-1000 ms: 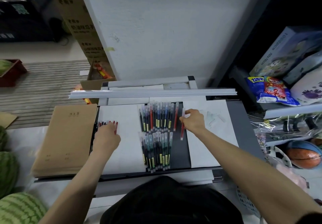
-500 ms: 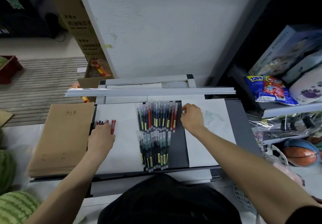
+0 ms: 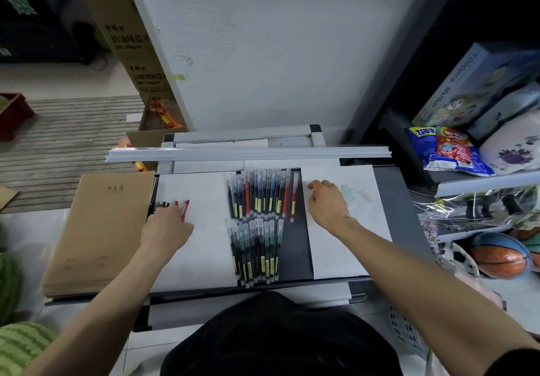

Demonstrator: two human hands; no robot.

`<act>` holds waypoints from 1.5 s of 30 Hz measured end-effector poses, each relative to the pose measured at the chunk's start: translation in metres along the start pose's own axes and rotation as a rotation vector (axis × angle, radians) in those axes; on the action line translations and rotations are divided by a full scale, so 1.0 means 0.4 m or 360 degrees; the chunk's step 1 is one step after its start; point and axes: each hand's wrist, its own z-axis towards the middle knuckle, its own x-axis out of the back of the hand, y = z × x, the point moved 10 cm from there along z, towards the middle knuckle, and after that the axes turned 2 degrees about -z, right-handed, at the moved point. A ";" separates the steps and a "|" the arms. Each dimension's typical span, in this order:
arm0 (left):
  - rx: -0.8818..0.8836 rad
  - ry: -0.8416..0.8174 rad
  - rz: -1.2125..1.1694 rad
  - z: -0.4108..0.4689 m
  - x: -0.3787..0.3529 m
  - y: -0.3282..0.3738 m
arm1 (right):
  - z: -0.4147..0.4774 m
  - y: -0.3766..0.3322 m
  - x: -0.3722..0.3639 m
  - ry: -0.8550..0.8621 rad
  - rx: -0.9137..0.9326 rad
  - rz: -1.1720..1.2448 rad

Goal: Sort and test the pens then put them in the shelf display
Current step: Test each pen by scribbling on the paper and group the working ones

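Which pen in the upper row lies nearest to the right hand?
The red pen at the row's right end, beside the right hand; the others lie further left.

Head-worn view, steeply down, near the pens

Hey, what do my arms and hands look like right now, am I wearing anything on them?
The left hand and right hand have no gloves, and no watch, bracelet or ring shows. The left arm is uncovered to the frame's edge. The right arm is uncovered up to a dark sleeve at the bottom corner.
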 end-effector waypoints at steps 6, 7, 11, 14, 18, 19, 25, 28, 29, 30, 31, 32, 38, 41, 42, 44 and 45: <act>-0.0096 0.0052 -0.0242 -0.060 0.009 0.057 | -0.057 -0.020 0.011 -0.0010 -0.0214 0.0833; -0.0124 0.0019 -0.0375 -0.072 0.006 0.074 | -0.072 -0.024 0.005 -0.0053 -0.0279 0.0994; -0.0250 -0.0268 -0.1040 -0.145 -0.030 0.173 | -0.142 -0.053 -0.015 -0.0212 -0.0555 0.1906; -0.0420 -0.0343 -0.1188 -0.210 -0.032 0.245 | -0.193 -0.089 -0.007 -0.0321 -0.0631 0.2449; -0.0567 -0.0374 -0.1258 -0.272 -0.015 0.308 | -0.236 -0.129 0.015 -0.0455 -0.0558 0.2641; -0.0590 -0.0367 -0.1257 -0.284 -0.009 0.320 | -0.245 -0.137 0.019 -0.0479 -0.0537 0.2639; -0.0658 -0.0387 -0.1262 -0.314 0.001 0.356 | -0.284 -0.176 0.050 -0.0513 -0.0426 0.2603; -0.0665 -0.0382 -0.1268 -0.314 0.003 0.357 | -0.289 -0.177 0.054 -0.0465 -0.0391 0.2490; -0.0672 -0.0379 -0.1277 -0.315 0.004 0.359 | -0.289 -0.179 0.054 -0.0456 -0.0368 0.2432; -0.0670 -0.0380 -0.1292 -0.315 0.003 0.360 | -0.291 -0.184 0.052 -0.0456 -0.0344 0.2380; -0.0660 -0.0385 -0.1306 -0.313 -0.002 0.359 | -0.293 -0.191 0.047 -0.0461 -0.0322 0.2338; -0.0649 -0.0391 -0.1319 -0.310 -0.007 0.357 | -0.294 -0.197 0.041 -0.0462 -0.0307 0.2308; -0.0424 -0.0742 -0.1644 -0.295 -0.075 0.340 | -0.300 -0.202 0.009 -0.0459 -0.0292 0.2260; -0.0127 -0.1052 -0.2025 -0.325 -0.125 0.348 | -0.298 -0.200 0.006 -0.0518 -0.0322 0.2239; -0.0036 -0.1143 -0.2138 -0.337 -0.140 0.353 | -0.296 -0.199 0.005 -0.0543 -0.0326 0.2225; 0.0109 -0.1304 -0.2294 -0.354 -0.162 0.362 | -0.292 -0.194 0.002 -0.0583 -0.0323 0.2182; 0.0152 -0.1369 -0.2342 -0.361 -0.167 0.366 | -0.290 -0.190 -0.002 -0.0600 -0.0324 0.2167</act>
